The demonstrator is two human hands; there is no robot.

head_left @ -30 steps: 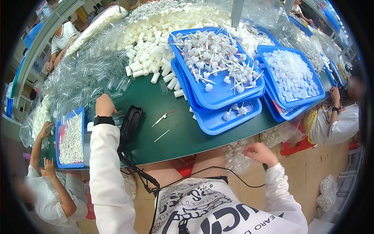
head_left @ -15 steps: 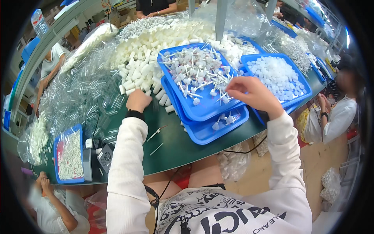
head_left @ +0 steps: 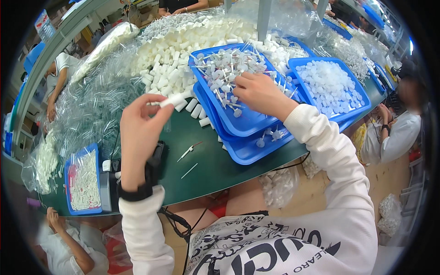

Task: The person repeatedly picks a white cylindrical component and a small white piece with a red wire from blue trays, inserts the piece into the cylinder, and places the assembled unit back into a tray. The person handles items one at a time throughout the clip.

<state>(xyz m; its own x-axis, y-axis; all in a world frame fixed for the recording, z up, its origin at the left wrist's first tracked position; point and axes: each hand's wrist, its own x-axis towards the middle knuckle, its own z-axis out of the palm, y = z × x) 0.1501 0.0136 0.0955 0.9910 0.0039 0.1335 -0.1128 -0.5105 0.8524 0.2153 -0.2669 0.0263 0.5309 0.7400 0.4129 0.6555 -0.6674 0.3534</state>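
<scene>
Pinching a white cylinder [head_left: 177, 98] in my left hand [head_left: 143, 120], I'm holding it above the green counter [head_left: 206, 168]; my right hand [head_left: 260, 94] is bending over stemmed parts [head_left: 223, 82] in a blue tray [head_left: 245, 124], its grip hidden. Beyond, loose cylinders [head_left: 172, 57] are lying heaped beside clear tubes [head_left: 98, 98], and a black-clad person [head_left: 183, 4] is showing past the far edge.

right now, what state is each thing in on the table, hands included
left hand: pinching a white cylinder
right hand: over the upper blue tray, fingers bent, grip unclear
upper blue tray: stacked, partly covered with stemmed parts
right-hand tray: heaped with translucent discs
left-side tray: filled with thin white pieces
thin rod: lying loose on the green table
</scene>
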